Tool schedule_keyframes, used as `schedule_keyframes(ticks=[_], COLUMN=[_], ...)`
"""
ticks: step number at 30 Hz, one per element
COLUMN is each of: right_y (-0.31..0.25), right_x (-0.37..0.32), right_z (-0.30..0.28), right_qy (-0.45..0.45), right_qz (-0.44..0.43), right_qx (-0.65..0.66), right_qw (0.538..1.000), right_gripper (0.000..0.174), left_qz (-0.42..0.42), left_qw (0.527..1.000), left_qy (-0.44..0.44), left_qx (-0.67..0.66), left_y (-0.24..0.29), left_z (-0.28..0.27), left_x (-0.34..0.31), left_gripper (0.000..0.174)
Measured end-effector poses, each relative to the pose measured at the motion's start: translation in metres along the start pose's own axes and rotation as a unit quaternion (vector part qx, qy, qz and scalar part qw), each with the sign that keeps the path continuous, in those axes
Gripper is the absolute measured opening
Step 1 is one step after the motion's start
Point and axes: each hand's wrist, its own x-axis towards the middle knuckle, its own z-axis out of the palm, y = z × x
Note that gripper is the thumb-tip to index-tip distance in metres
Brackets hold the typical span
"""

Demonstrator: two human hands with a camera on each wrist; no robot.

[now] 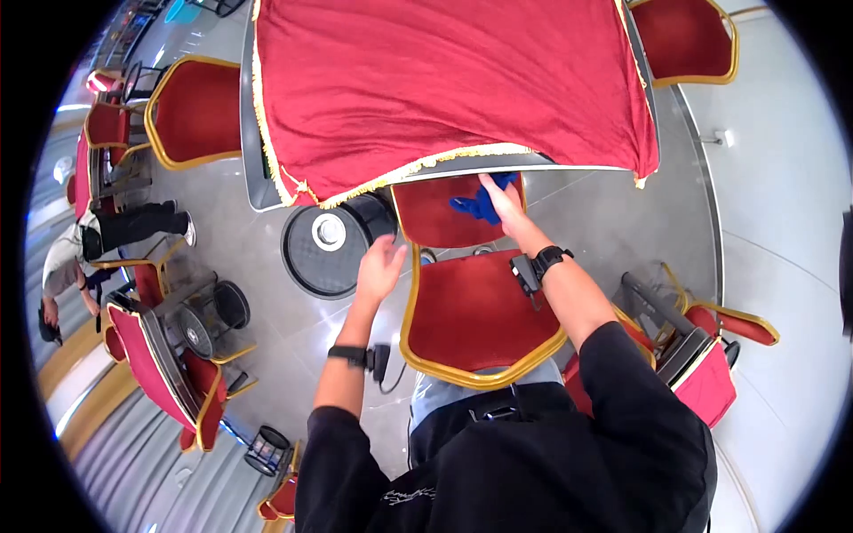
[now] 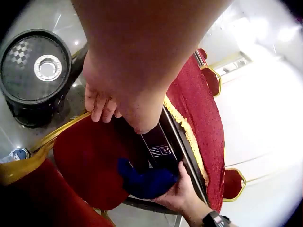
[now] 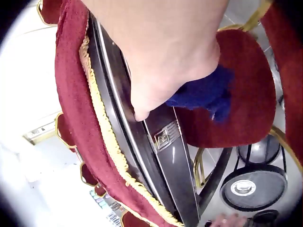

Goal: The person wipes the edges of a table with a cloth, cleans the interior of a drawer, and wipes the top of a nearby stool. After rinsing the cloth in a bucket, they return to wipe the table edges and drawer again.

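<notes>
My right hand point(image 1: 506, 210) grips a bunched blue cloth point(image 1: 478, 205) at the near edge of a table draped in a red tablecloth point(image 1: 444, 80) with yellow fringe. The right thumb lies along the dark table side point(image 3: 156, 127), above a small metallic label point(image 3: 165, 136). In the left wrist view, the blue cloth point(image 2: 147, 183) hangs over a red chair seat point(image 2: 90, 165). My left hand point(image 1: 380, 269) is held in the air left of the chairs, fingers loosely bent and nothing in them. Part of the cloth is hidden behind the right hand.
A red chair point(image 1: 484, 311) with a gold frame stands right before my body. To the left is a round black stand point(image 1: 302, 258) with a silver ashtray-like dish point(image 1: 329, 233). More chairs flank the table, and another person point(image 1: 80, 258) is at the far left.
</notes>
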Motion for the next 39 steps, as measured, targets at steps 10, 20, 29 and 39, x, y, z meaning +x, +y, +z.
schedule_keyframes(ticks=[10,20,29,39], right_y=[0.012,-0.027,-0.030,-0.037], right_x=[-0.027,-0.078,-0.019,-0.027], right_z=[0.022,-0.047,0.039,-0.013], right_qy=[0.055,0.198,0.047,0.169], right_qz=[0.086,-0.358,-0.339,-0.324], right_qx=[0.129,-0.428,-0.639,-0.691], right_qw=[0.986,0.806,0.689,0.624], right_gripper=[0.041,0.032,0.060,0.039], left_qz=[-0.231,-0.268,-0.233,-0.212], left_qw=[0.800,0.743,0.742,0.733], left_qy=[-0.026,0.059,0.044,0.068], left_qx=[-0.553,-0.610,-0.627,-0.643], left_y=[0.053,-0.008,-0.002,-0.004], left_z=[0.087,0.071,0.065,0.070], left_x=[0.105,0.143,0.144,0.144], left_gripper=[0.075,0.043,0.032,0.029])
